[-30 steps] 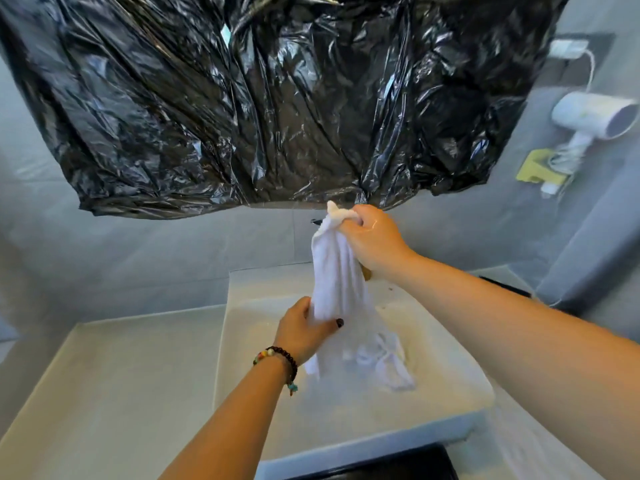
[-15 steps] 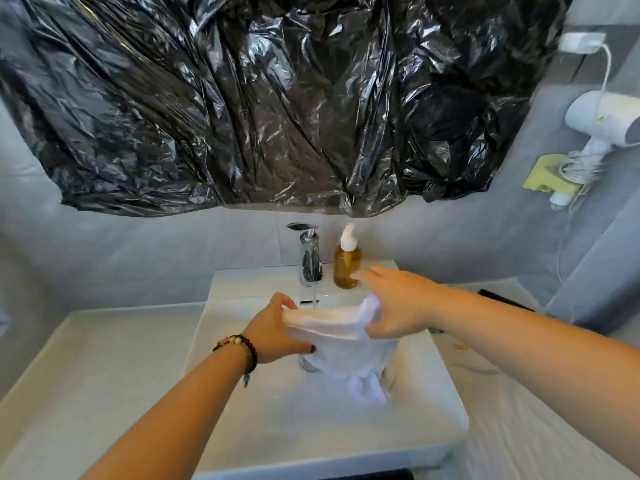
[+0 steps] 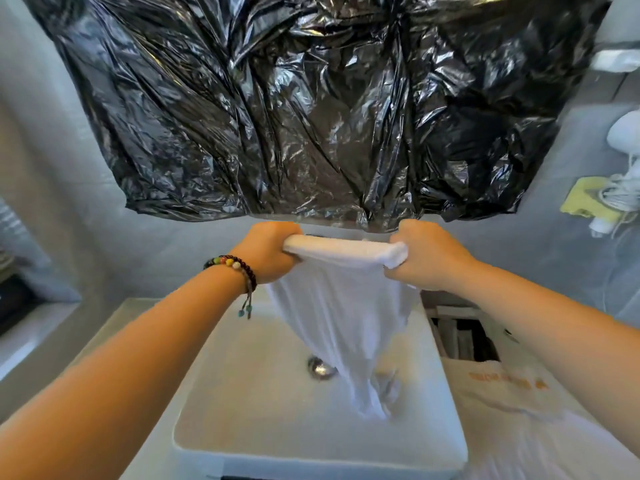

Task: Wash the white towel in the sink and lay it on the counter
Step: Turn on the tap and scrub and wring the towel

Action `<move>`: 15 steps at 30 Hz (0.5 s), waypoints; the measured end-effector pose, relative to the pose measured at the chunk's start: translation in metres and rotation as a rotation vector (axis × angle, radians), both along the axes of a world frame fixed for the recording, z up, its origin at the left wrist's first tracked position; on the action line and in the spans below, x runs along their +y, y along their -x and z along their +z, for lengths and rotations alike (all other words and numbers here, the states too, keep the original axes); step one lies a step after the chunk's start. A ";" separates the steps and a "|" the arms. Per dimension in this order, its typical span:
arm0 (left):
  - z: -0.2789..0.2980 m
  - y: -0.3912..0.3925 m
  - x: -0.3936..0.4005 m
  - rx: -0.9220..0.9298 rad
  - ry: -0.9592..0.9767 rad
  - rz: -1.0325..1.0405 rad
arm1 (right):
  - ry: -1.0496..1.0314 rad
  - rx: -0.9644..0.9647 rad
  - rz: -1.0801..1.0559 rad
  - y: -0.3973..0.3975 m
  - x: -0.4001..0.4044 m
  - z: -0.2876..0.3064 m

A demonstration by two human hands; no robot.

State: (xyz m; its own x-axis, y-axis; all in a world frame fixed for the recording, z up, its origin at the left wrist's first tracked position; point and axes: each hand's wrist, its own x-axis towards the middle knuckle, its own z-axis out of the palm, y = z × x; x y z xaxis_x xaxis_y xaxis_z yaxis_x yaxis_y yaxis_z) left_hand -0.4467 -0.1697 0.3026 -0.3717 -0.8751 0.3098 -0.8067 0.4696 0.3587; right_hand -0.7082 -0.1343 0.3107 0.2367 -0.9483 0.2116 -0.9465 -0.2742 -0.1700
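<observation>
The white towel (image 3: 341, 306) hangs above the white sink (image 3: 263, 410), stretched out by its top edge. My left hand (image 3: 268, 252) grips the left end of that edge, and my right hand (image 3: 424, 254) grips the right end. The cloth drapes down in folds to a point that reaches the basin near the metal drain (image 3: 320, 368). The tap is hidden behind the towel and my hands.
A black plastic sheet (image 3: 311, 105) covers the wall above the sink. The pale counter (image 3: 104, 327) runs to the left. On the right lie a white bag with orange print (image 3: 502, 386) and a dark gap (image 3: 464, 337); a white hair dryer (image 3: 623, 133) hangs on the right wall.
Both hands rose and moved apart, spreading the towel's top edge wide. The towel now hangs higher over the basin, and the tap and soap bottle went out of sight behind it.
</observation>
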 end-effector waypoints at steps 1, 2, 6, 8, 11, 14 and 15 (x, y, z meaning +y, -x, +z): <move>0.009 -0.003 0.001 0.026 0.032 0.004 | 0.027 -0.021 0.016 -0.003 -0.001 0.012; 0.018 -0.006 0.001 0.060 0.065 0.008 | 0.056 -0.024 0.027 -0.006 -0.003 0.023; 0.052 -0.013 -0.001 0.241 0.158 0.038 | 0.184 -0.075 0.031 -0.015 -0.005 0.066; 0.070 -0.015 -0.002 0.365 0.211 0.047 | 0.261 -0.143 0.037 -0.019 -0.005 0.086; 0.094 -0.016 -0.001 0.511 0.310 0.050 | 0.365 -0.167 0.044 -0.026 0.002 0.118; 0.098 -0.017 0.004 0.526 0.216 -0.005 | 0.334 -0.168 0.056 -0.031 0.005 0.128; 0.091 -0.018 0.006 0.502 0.093 -0.029 | 0.279 -0.168 0.052 -0.031 0.005 0.122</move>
